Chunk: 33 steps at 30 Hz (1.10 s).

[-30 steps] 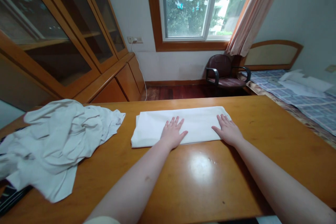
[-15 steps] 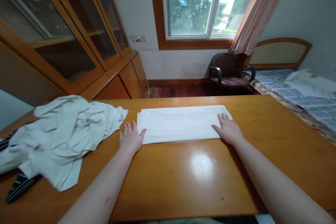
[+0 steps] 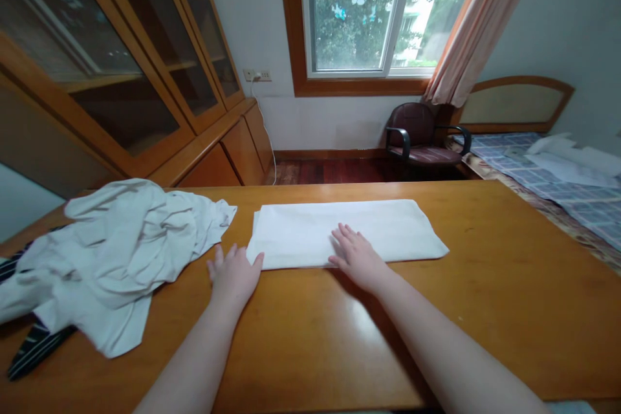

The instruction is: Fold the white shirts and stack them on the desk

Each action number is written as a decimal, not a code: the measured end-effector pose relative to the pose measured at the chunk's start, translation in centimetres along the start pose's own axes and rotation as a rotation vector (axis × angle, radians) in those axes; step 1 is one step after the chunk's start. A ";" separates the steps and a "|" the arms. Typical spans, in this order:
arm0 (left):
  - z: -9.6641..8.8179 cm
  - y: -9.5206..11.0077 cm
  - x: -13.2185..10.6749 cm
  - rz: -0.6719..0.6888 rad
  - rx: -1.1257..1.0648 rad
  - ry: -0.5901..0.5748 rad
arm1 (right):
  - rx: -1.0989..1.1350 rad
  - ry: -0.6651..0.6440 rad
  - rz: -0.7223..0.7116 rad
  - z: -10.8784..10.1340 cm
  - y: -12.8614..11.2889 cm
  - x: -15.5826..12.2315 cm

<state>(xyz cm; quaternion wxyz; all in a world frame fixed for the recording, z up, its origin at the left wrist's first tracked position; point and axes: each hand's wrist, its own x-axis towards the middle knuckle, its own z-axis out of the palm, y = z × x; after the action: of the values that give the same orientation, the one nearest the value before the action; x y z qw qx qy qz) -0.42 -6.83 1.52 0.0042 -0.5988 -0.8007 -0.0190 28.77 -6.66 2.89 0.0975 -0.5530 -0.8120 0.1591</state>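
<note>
A white cloth [image 3: 301, 229], folded into a long flat strip, lies across the wooden table [image 3: 301, 336]. At its near left corner rests my left hand [image 3: 235, 278], fingers spread, the thumb at the cloth's edge and the other fingers on or just above the wood. My right hand [image 3: 356, 255] is over the middle of the strip near its front edge, fingers apart and nothing held. Whether that palm presses on the fabric or hovers slightly, I cannot tell. The cloth's right end is uncovered, its near corner pointing outward.
A crumpled pile of white fabric [image 3: 130, 239] sits on the table's left side, with a dark striped cloth [image 3: 41, 346] partly beneath it. Beyond the table are a glass-door cabinet [image 3: 140, 52], an armchair [image 3: 422, 136] and a bed [image 3: 514, 155].
My right hand has moved left from the cloth's right end to its middle, uncovering that end. My left hand has shifted slightly left and nearer to me.
</note>
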 end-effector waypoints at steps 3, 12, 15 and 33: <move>0.1 0.4 0.4 -0.041 -0.105 0.013 | -0.055 0.001 -0.049 1.8 -1.0 0.0; 0.8 1.3 0.9 -0.265 -1.407 0.056 | -0.081 0.029 -0.048 2.7 -0.4 0.1; 0.0 3.1 -0.4 -0.494 -1.900 0.056 | -0.069 0.023 -0.040 2.7 -0.5 0.1; 1.2 10.0 -1.3 -0.317 -1.431 0.204 | 0.064 -0.017 -0.050 1.5 -1.1 -0.1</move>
<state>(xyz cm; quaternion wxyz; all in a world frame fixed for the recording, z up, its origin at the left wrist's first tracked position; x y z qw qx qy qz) 9.58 -5.15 0.50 -0.3157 -0.3274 -0.6652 -0.5921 27.32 -7.39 1.89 0.1124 -0.5278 -0.8209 0.1872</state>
